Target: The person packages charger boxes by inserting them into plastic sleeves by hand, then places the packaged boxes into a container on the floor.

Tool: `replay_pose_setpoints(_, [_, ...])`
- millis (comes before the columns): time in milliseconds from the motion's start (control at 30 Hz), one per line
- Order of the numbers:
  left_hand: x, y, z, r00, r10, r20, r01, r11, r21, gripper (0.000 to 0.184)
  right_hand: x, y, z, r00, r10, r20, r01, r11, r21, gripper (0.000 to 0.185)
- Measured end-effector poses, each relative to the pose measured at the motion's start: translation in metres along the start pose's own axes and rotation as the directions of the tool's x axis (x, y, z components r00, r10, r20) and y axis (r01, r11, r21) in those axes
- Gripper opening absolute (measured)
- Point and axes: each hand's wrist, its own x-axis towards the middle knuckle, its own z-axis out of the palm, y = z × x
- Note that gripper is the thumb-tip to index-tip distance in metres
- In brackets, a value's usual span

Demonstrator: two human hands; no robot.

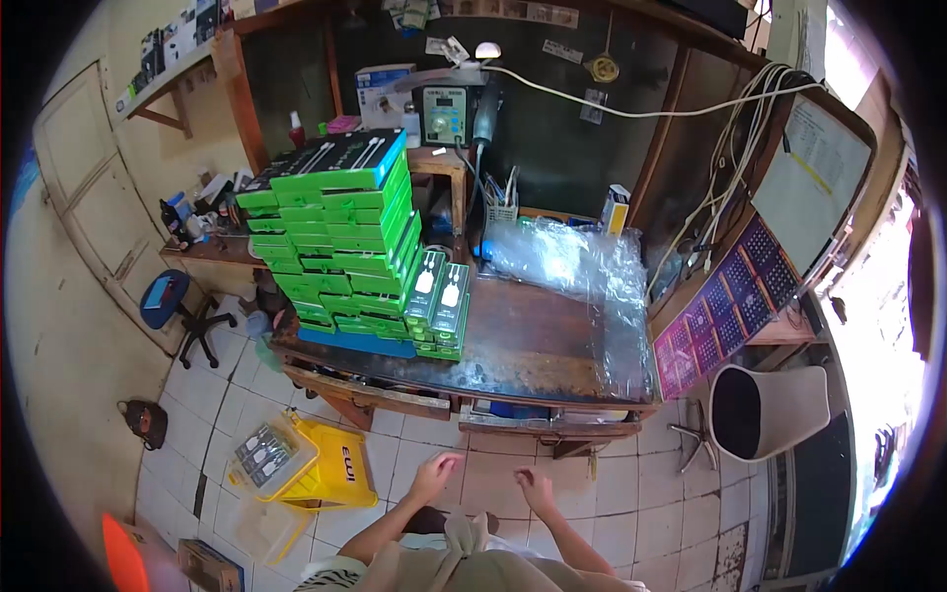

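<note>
My left hand (435, 476) hovers in front of the wooden desk, with its fingers loosely stretched and nothing visible in it. To its right is my right hand (535, 489), its fingers slightly bent and apart, also without a visible object. Neither hand touches the desk (528, 335). A tall stack of green boxes (345, 247) with black printed tops stands on the desk's left part. Against its right side are smaller green boxes (449, 301) with clear fronts. Crumpled clear plastic wrap (621, 326) covers the desk's right side and hangs toward the front edge.
A yellow bin (340, 464) on the tiled floor, left of me, carries a clear container of packs (264, 456). Part of the desk's drawer (370, 393) sticks out. A white chair (794, 409) stands right. A soldering or hot-air station (445, 116) sits behind the stack.
</note>
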Motion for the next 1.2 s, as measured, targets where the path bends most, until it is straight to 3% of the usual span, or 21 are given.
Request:
replay_pose_setpoints(33, [0.02, 0.035, -0.002, 0.997, 0.067, -0.05, -0.067, 0.998, 0.004, 0.016, 0.014, -0.037, -0.003, 0.986, -0.164, 0.011, 0.164, 0.986, -0.012, 0.015])
replay_pose_setpoints(100, [0.056, 0.063, -0.007, 0.95, 0.249, -0.187, -0.245, 0.969, 0.045, 0.012, 0.042, -0.102, -0.003, 0.953, -0.295, 0.065, 0.282, 0.945, 0.165, 0.013])
replay_pose_setpoints(167, [0.085, 0.095, -0.025, 0.924, 0.233, -0.305, -0.246, 0.969, -0.006, 0.013, 0.077, -0.137, 0.006, 0.906, -0.413, 0.097, 0.387, 0.898, 0.211, 0.012])
replay_pose_setpoints(267, [0.129, 0.122, -0.054, 0.716, 0.389, -0.58, -0.359, 0.917, 0.171, 0.013, 0.114, -0.212, 0.005, 0.809, -0.584, 0.064, 0.567, 0.805, 0.175, 0.013])
replay_pose_setpoints(300, [0.14, 0.122, -0.063, 0.723, 0.295, -0.625, -0.299, 0.949, 0.102, 0.019, 0.129, -0.227, 0.01, 0.786, -0.617, 0.041, 0.604, 0.78, 0.166, 0.015])
replay_pose_setpoints(333, [0.151, 0.12, -0.069, 0.713, 0.29, -0.638, -0.292, 0.95, 0.105, 0.019, 0.144, -0.238, 0.018, 0.779, -0.625, 0.056, 0.609, 0.775, 0.171, 0.015])
replay_pose_setpoints(400, [0.172, 0.111, -0.078, 0.653, 0.278, -0.705, -0.215, 0.96, 0.179, 0.029, 0.172, -0.253, 0.035, 0.719, -0.692, -0.062, 0.689, 0.698, 0.196, 0.022])
replay_pose_setpoints(533, [0.188, 0.098, -0.077, 0.672, 0.215, -0.709, -0.169, 0.976, 0.136, 0.037, 0.199, -0.268, 0.061, 0.788, -0.615, -0.014, 0.61, 0.778, 0.154, 0.036])
replay_pose_setpoints(567, [0.191, 0.093, -0.076, 0.643, 0.302, -0.704, -0.148, 0.95, 0.273, 0.037, 0.203, -0.27, 0.065, 0.81, -0.587, -0.016, 0.585, 0.804, 0.106, 0.04])
replay_pose_setpoints(667, [0.186, 0.111, -0.073, 0.658, 0.244, -0.712, -0.127, 0.968, 0.215, 0.037, 0.207, -0.268, 0.076, 0.87, -0.493, -0.002, 0.491, 0.865, 0.101, 0.045])
replay_pose_setpoints(733, [0.183, 0.119, -0.071, 0.679, 0.264, -0.685, -0.113, 0.96, 0.258, 0.036, 0.201, -0.272, 0.075, 0.828, -0.546, -0.125, 0.549, 0.836, -0.009, 0.039])
replay_pose_setpoints(800, [0.186, 0.127, -0.066, 0.678, 0.323, -0.661, -0.232, 0.946, 0.224, 0.035, 0.196, -0.28, 0.068, 0.837, -0.503, -0.215, 0.524, 0.85, 0.052, 0.036])
replay_pose_setpoints(867, [0.191, 0.141, -0.058, 0.709, 0.307, -0.635, -0.362, 0.931, 0.045, 0.039, 0.194, -0.286, 0.057, 0.841, -0.446, -0.308, 0.5, 0.857, 0.124, 0.032])
replay_pose_setpoints(933, [0.196, 0.153, -0.053, 0.761, 0.327, -0.561, -0.379, 0.925, 0.025, 0.038, 0.196, -0.288, 0.04, 0.882, -0.353, -0.313, 0.422, 0.886, 0.19, 0.028])
replay_pose_setpoints(967, [0.198, 0.157, -0.05, 0.75, 0.398, -0.528, -0.387, 0.912, 0.137, 0.035, 0.196, -0.287, 0.031, 0.867, -0.356, -0.35, 0.438, 0.879, 0.191, 0.026])
replay_pose_setpoints(1000, [0.199, 0.162, -0.044, 0.758, 0.405, -0.511, -0.4, 0.908, 0.126, 0.035, 0.197, -0.28, 0.026, 0.862, -0.346, -0.371, 0.433, 0.882, 0.184, 0.026])
replay_pose_setpoints(1067, [0.204, 0.171, -0.025, 0.769, 0.339, -0.543, -0.486, 0.861, -0.151, 0.034, 0.198, -0.26, 0.012, 0.809, -0.327, -0.488, 0.519, 0.787, 0.334, 0.026])
replay_pose_setpoints(1100, [0.207, 0.17, -0.013, 0.82, 0.237, -0.521, -0.443, 0.839, -0.316, 0.034, 0.191, -0.256, 0.004, 0.815, -0.272, -0.511, 0.515, 0.744, 0.426, 0.029])
replay_pose_setpoints(1133, [0.212, 0.169, -0.002, 0.841, 0.225, -0.492, -0.428, 0.833, -0.35, 0.036, 0.187, -0.244, -0.005, 0.806, -0.272, -0.526, 0.496, 0.795, 0.348, 0.033])
replay_pose_setpoints(1200, [0.22, 0.155, 0.023, 0.949, 0.135, -0.286, -0.26, 0.85, -0.459, 0.038, 0.176, -0.222, -0.019, 0.785, -0.25, -0.566, 0.485, 0.817, 0.312, 0.034])
